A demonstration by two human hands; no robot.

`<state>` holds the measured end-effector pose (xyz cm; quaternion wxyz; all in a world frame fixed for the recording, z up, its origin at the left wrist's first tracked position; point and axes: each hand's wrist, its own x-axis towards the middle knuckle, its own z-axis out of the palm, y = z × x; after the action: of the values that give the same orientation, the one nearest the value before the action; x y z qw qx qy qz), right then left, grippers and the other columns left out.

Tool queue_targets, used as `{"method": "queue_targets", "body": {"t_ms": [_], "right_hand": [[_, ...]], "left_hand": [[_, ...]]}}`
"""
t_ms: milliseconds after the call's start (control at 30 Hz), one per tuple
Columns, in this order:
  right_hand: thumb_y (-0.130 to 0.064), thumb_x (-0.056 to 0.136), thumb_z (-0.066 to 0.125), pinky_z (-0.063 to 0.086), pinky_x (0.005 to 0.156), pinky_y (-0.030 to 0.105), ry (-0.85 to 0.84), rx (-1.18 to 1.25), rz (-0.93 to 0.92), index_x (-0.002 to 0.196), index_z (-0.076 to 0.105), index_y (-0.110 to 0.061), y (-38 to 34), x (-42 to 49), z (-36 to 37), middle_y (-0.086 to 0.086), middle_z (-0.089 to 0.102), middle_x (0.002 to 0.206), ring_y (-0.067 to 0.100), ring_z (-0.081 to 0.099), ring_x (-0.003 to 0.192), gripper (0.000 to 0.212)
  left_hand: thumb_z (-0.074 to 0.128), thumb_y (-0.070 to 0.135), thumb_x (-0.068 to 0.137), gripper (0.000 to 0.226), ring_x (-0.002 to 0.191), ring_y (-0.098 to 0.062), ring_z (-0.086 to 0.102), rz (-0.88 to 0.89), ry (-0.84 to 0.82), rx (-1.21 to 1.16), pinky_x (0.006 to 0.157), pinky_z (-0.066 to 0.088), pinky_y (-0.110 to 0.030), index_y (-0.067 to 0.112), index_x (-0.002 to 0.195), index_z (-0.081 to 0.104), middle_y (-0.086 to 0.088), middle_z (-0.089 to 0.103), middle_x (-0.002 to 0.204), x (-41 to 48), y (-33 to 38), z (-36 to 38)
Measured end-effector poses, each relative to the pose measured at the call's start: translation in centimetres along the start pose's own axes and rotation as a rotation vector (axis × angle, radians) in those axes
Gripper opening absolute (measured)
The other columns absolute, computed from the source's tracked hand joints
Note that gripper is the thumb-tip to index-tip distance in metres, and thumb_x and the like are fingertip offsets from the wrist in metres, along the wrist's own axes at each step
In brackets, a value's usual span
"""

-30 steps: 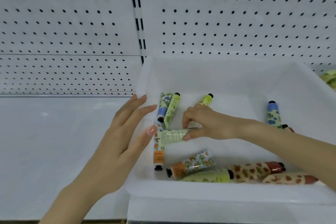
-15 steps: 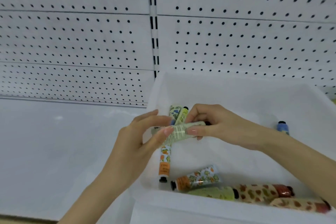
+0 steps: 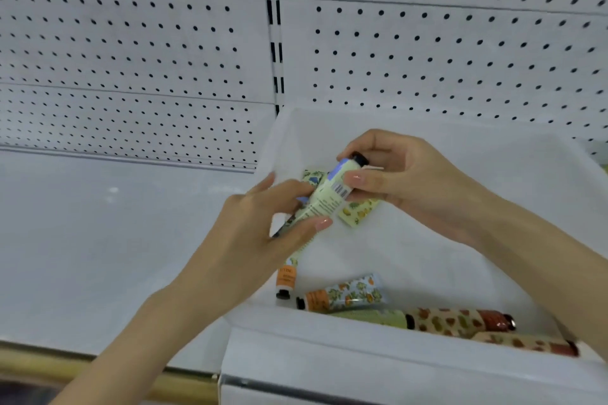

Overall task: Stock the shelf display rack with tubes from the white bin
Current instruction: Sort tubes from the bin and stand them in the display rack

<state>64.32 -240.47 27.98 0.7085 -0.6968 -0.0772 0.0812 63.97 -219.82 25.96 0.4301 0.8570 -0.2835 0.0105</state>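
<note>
The green tube is now rising clear of the white bin; the right hand is pinching its capped end, the left hand, just open, is gripping its tail for shelving

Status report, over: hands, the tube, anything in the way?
Left hand and right hand both grip one tube. Tube up over the white bin, not yet on the shelf. Loose tubes lie below in bin.

The left hand enters from 7 o'clock and the right hand from 4 o'clock (wrists apart); both pinch one tube between thumb and fingers.
</note>
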Motion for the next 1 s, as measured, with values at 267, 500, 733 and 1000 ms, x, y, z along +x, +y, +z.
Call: {"method": "queue_targets", "body": {"t_ms": [267,500,733,1000], "right_hand": [[-0.032,0.078,0.068,0.055,0.084,0.032,-0.133,-0.108,0.161,0.095,0.064,-0.007,1.3,0.6,-1.7,0.009,0.072,0.091,0.025,0.068,0.091,0.03],[-0.039,0.084,0.066,0.053,0.086,0.026,-0.454,-0.63,0.402,0.101,0.07,-0.015,6.6,0.6,-0.9,-0.002,0.071,0.097,0.012,0.065,0.094,0.029],[-0.032,0.086,0.067,0.043,0.066,0.008,-0.565,-0.676,0.463,0.097,0.07,-0.017,8.4,0.9,0.6,-0.015,0.066,0.08,-0.007,0.058,0.072,0.019],[-0.036,0.086,0.066,0.043,0.06,0.014,-0.583,-0.761,0.45,0.094,0.06,-0.017,8.4,0.7,1.3,-0.01,0.056,0.076,0.005,0.052,0.07,0.021]], "left_hand": [[0.061,0.026,0.085,0.023,0.082,-0.02,0.072,-0.091,0.015,-0.451,0.072,0.056,-0.028,0.008,0.099,0.061,-0.004,0.075,0.087,0.2,-1.3,-0.1],[0.06,0.021,0.089,0.022,0.083,-0.022,0.072,-0.094,0.044,-0.502,0.072,0.057,-0.031,0.005,0.103,0.059,-0.006,0.074,0.095,0.3,-1.3,-0.1],[0.055,0.038,0.085,0.027,0.097,-0.019,0.069,-0.085,0.048,-0.4,0.086,0.052,-0.054,0.02,0.105,0.06,0.001,0.073,0.099,0.3,-1.7,-0.1],[0.055,0.04,0.084,0.03,0.098,-0.016,0.069,-0.106,0.052,-0.4,0.086,0.052,-0.054,0.022,0.107,0.06,0.003,0.073,0.1,0.4,-1.6,-0.1]]}}
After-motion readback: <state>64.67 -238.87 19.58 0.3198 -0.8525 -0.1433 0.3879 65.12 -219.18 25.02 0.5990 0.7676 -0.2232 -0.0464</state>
